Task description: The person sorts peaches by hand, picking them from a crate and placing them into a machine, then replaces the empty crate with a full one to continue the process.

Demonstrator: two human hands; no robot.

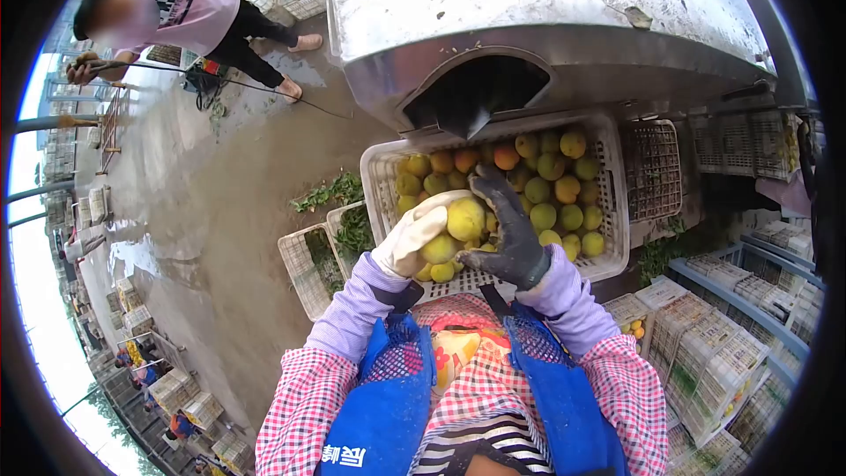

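My left hand [414,234], in a white glove, holds a round yellow-green fruit [465,219] over a white plastic crate [619,185]. Another pale green fruit [438,250] shows just below it, against the gloved palm. On the other side my right hand [513,238], in a dark grey glove, is spread with thumb and fingers apart, curving beside the held fruit and gripping nothing. Loose fruit [544,216] in green, yellow and orange fills much of the crate under both hands.
A metal machine with a dark chute opening [476,92] stands over the crate's far edge. A brown crate [650,167] sits at the right, and smaller crates with leaves [313,269] at the left. A person [189,9] stands on the wet floor holding a thin hose. Stacked crates [705,344] are lower right.
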